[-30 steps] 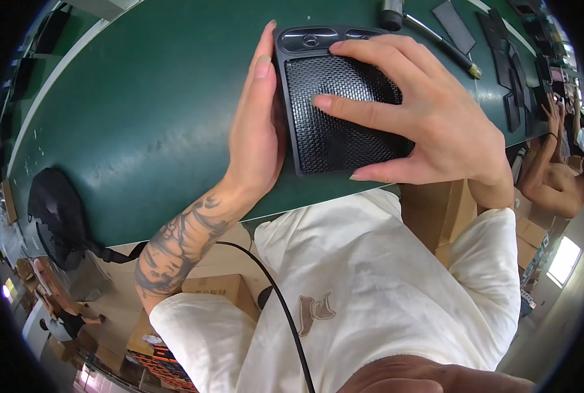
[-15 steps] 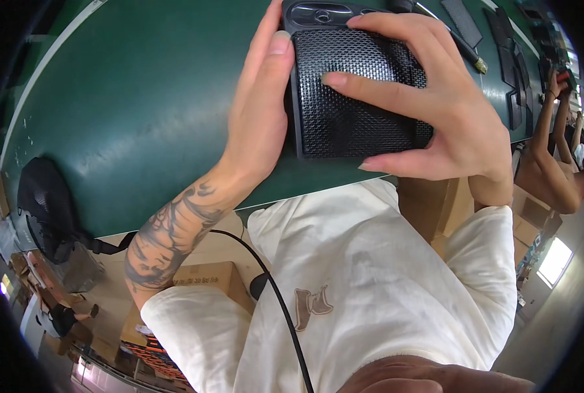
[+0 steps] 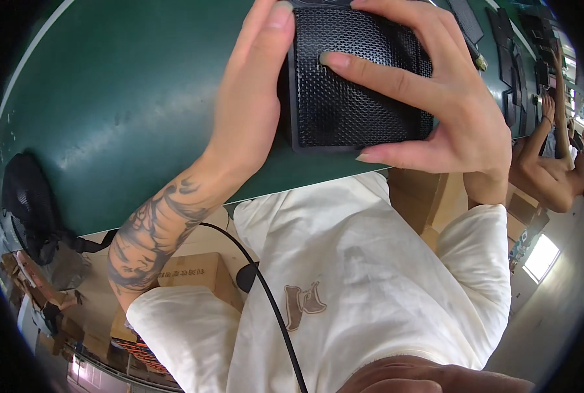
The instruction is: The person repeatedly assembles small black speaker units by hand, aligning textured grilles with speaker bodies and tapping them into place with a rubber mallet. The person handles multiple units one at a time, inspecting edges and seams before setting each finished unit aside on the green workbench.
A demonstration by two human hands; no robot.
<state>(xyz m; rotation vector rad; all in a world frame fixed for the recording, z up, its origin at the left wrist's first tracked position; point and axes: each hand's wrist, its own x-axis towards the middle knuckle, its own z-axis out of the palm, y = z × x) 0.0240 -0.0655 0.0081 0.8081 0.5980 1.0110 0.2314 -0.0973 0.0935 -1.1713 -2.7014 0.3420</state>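
A boxy black speaker (image 3: 357, 108) with a woven-looking mesh grille sits at the table's near edge, its upper end cut off by the top of the picture. Along its left side lies my left hand (image 3: 256, 98), thumb against the upper left edge and the other fingers mostly hidden behind it. My right hand (image 3: 436, 98) spans the right part of the grille: one finger reaches toward the middle, another rests near the top, and the thumb lies at the lower edge. Between them the two hands hold the speaker.
The green tabletop (image 3: 128, 98) stretches left. A black mesh item (image 3: 30, 196) sits at its left corner. Dark flat pieces (image 3: 511, 72) and a brass-tipped tool (image 3: 480, 62) lie at right. Cardboard boxes (image 3: 197, 268) stand below; another person's arm (image 3: 537, 141) shows at far right.
The speaker and both hands sit slightly higher in the picture, and the whole scene has shifted a little. Both hands keep nearly the same hold. The other person's arms at right have moved.
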